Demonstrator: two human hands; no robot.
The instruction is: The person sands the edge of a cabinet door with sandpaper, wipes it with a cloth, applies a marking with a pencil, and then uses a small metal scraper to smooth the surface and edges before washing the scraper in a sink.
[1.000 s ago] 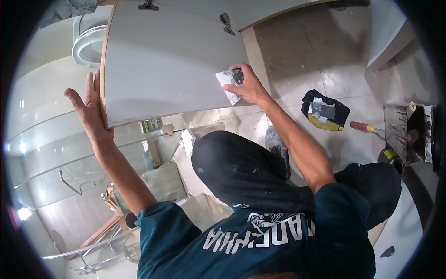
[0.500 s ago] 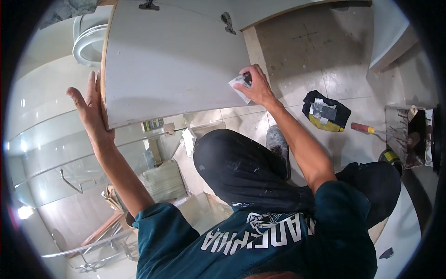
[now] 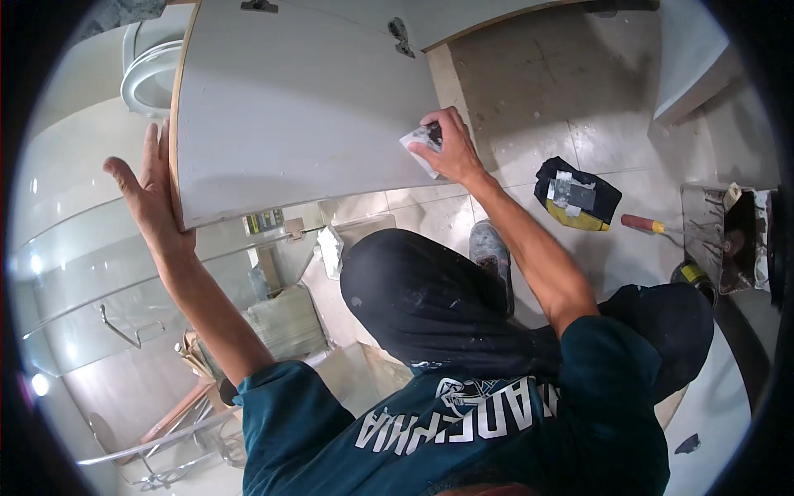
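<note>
A grey cabinet door [image 3: 306,107] with a wooden edge stands ajar in front of me. My left hand [image 3: 157,198] lies against its left edge, fingers stretched out and thumb spread. Near the door's lower right corner, my right hand [image 3: 455,153] is closed on a folded piece of sandpaper [image 3: 419,149], pale on one side and dark with white dust on the other. The sandpaper rests on the door's face. Two metal hinges, one of them the right hinge [image 3: 401,37], sit higher on the door.
On the tiled floor to my right lie a black and yellow pouch [image 3: 579,196] and a red-handled tool [image 3: 643,224], beside a stained container [image 3: 703,240]. A toilet [image 3: 153,78] stands beyond the door at left. Glass panels and a metal rail [image 3: 178,442] fill the left side.
My left hand and the door's free edge have shifted slightly left in view. My right hand and the sandpaper have moved slightly left and up across the view.
</note>
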